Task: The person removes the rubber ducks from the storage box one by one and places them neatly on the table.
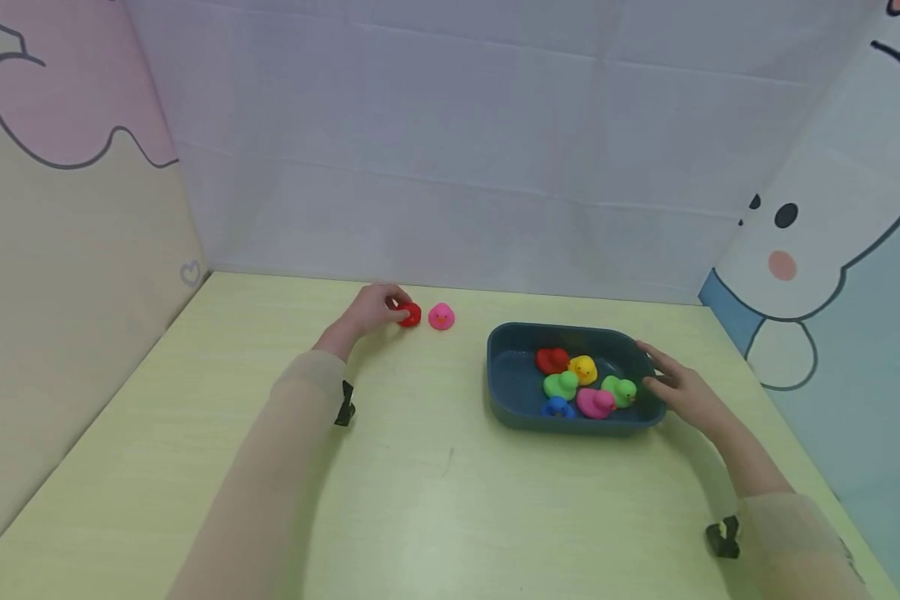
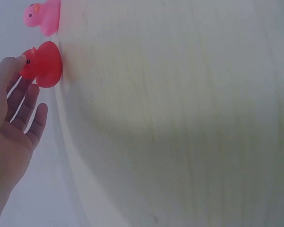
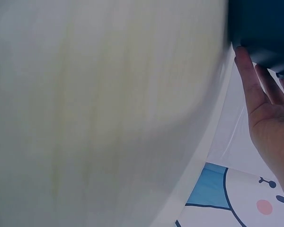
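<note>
Red duck [image 1: 411,315], far and left, could hit the pink duck [image 1: 441,316] if our left grip [image 1: 375,308], pinching its head, slips; our right grip [image 1: 686,392], spread, touches the 6-duck tray [image 1: 513,375].

Two ducks are near the back of the counter [image 1: 420,500], a bit left of centre, with the back wall [image 1: 457,167] behind them: left duck [image 1: 412,314] is in the left fingers [image 2: 27,108] and right duck [image 1: 441,317] is just beside it. The tub [image 1: 499,400] is off to their right and closer to the front, with the right fingers [image 3: 249,80] touching its right end. Six more are bunched up in there: rear duck [image 1: 552,361], neighbour duck [image 1: 582,369] just right of it, then mid-left duck [image 1: 561,385] and mid-right duck [image 1: 621,392], with front-left duck [image 1: 557,407] and front-right duck [image 1: 595,403] nearest the front wall.
</note>
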Demonstrator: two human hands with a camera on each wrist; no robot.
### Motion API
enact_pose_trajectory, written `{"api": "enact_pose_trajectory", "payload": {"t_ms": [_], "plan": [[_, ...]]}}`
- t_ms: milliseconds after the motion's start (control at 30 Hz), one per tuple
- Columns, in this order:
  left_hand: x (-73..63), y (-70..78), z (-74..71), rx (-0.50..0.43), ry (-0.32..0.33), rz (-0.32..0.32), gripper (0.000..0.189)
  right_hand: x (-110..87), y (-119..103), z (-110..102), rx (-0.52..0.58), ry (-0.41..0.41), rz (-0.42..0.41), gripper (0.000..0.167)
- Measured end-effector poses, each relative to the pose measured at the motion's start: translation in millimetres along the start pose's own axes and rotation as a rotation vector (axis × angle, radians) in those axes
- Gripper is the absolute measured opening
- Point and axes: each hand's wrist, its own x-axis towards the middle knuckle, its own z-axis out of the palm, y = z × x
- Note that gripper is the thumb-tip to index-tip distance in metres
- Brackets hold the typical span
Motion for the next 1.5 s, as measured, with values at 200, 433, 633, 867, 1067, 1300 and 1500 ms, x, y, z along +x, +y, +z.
{"api": "enact_pose_trajectory", "payload": {"t_ms": [200, 433, 633, 867, 1067, 1300, 1500], "plan": [[-0.9, -2.9, 0.2, -0.033, 0.012, -0.014, 0.025, -0.2, 1, -1, 0.002, -0.002, 0.002, 0.06], [0.3, -4.3, 2.6, -0.097, -0.003, -0.05, 0.027, -1.3, -2, -1, 0.024, -0.014, 0.014, 0.061], [1.9, -5.0, 3.9, -0.097, 0.0, -0.057, 0.027, -0.5, -3, 0, 0.019, -0.014, 0.015, 0.062], [3.7, -5.8, 4.7, -0.092, 0.0, -0.057, 0.027, -0.6, -2, 0, 0.008, -0.006, 0.005, 0.061], [1.3, -0.9, 3.7, -0.068, 0.012, -0.053, 0.029, -1.1, -2, 1, 0.008, -0.002, -0.017, 0.061], [-1.4, 7.9, 1.1, -0.065, 0.024, -0.012, 0.036, -2.1, 2, 1, 0.006, -0.002, -0.026, 0.06], [-5.1, 17.6, -6.4, -0.078, 0.044, -0.003, 0.038, -0.1, 3, 1, -0.009, 0.001, -0.032, 0.06]]}}
